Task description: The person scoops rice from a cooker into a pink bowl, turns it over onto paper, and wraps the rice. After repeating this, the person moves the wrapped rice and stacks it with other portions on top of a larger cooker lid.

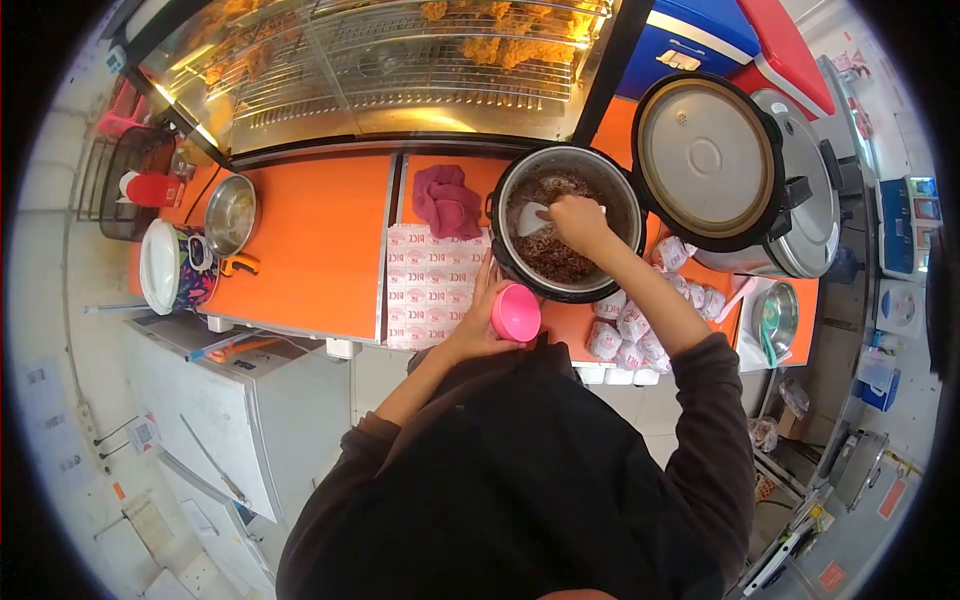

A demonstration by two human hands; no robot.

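Note:
My left hand [486, 322] is wrapped round a pink bowl [516, 313], held upright just in front of an open rice cooker [622, 262]. Inside the cooker lies dark reddish-brown rice [562, 262]. Over the pot, my right hand [580, 224] grips a white rice paddle [529, 219], whose blade touches the rice. Printed wrapping paper [432, 280] lies to the left of the cooker, with a crumpled maroon cloth [446, 203] at its top edge. Several paper-wrapped bundles [632, 322] are piled to the right of the bowl. The inside of the bowl looks pink, with no rice visible.
Behind the orange counter [320, 240] stands a glass display case [380, 70] with fried food. The raised cooker lid [706, 158] is at the right, near a metal bowl [778, 318]. At the left are a steel pot [231, 215] and a patterned container [190, 268].

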